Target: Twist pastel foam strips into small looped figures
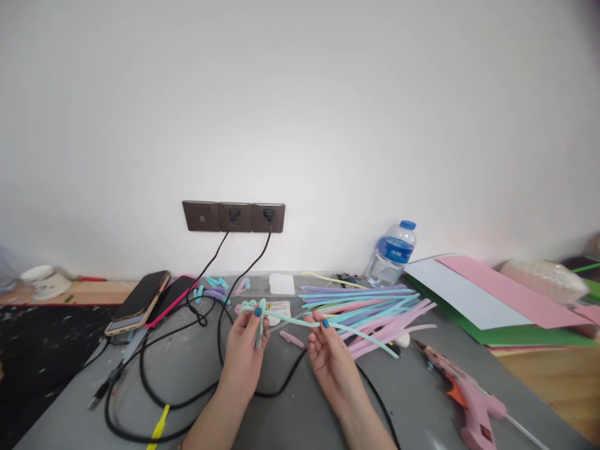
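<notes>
We're looking down at two hands sharing one mint-green pipe cleaner [293, 320], and it's stretching across the gap between them! On our left hand [246, 347], the thumb is pressing in against the fingers, and we're gripping the folded, looped end right there, with a bent piece poking up above the thumb. Over to our right hand [330, 356]: we're pinching the strand between thumb and fingertip, while the other fingers are curling loosely below. The free tail is running out beyond the right hand, slanting down to the right.

Behind that right hand we're seeing a fanned pile of pastel pipe cleaners [365, 304], with a water bottle [394, 253] leaning beyond it against the wall. Further right of the hand, a pink glue gun [462, 387] is lying on the grey desk [290, 412], and coloured sheets [515, 287] are spreading out past it. Between the hands, a little farther off, a short pink piece [291, 339] is resting.

Now beyond the left hand: short cut pieces [215, 290] are lying scattered, and to their left we're spotting a dark phone [140, 303] beside a pink-edged phone [171, 300]. A black cable [220, 337] is looping around left of that hand, and a yellow tie [159, 428] is wrapping it nearer to us.
</notes>
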A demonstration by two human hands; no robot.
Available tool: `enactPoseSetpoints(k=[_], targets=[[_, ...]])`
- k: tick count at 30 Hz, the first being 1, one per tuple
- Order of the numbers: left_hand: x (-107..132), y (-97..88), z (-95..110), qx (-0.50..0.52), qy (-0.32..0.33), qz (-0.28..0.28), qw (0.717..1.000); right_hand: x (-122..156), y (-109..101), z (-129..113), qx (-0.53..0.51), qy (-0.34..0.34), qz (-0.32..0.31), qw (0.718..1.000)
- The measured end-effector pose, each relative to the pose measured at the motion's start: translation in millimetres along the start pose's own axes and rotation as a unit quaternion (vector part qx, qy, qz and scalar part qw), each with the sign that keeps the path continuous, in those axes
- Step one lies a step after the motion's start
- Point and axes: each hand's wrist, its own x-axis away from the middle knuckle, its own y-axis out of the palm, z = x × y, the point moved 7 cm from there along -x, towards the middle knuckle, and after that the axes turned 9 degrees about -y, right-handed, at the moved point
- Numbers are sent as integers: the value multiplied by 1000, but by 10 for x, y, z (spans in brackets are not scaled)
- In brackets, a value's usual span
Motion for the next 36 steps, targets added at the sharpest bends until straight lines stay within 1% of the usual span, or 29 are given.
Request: enactPoseSetpoints(k=[5,10,13,16,19,21,23,25,27,29,32,36], targets=[[27,35,-39,18,-26,-9,999,-6,-38,2,-8,17,1,1000],[45,26,-46,0,-23,4,1000,-1,-40,33,-8,28,-9,1000],[48,24,8,-24,11,2,1000,-2,-41,-5,-4,10,-11,1000],[53,19,103,-65,69,2,995,27,-6,-63,-12,0,-20,1000],[62,50,158,-117,111,-18,987,92,117,-100,4,-3,-72,997],[65,81,137,-140,112,-37,983,139,226,-99,42,-12,-121,992],[72,109,87,-151,101,-50,982,169,312,-72,80,-23,-150,985],[86,145,33,-160,90,-66,981,174,367,-30,97,-28,-156,983],[99,181,-11,-167,85,-87,978,158,393,5,97,-27,-145,984],[103,201,-42,-173,85,-103,976,137,405,17,95,-29,-134,986],[91,209,-70,-188,91,-124,970,114,419,14,107,-35,-139,984],[82,198,-77,-197,99,-133,966,92,395,11,126,-43,-140,981]])
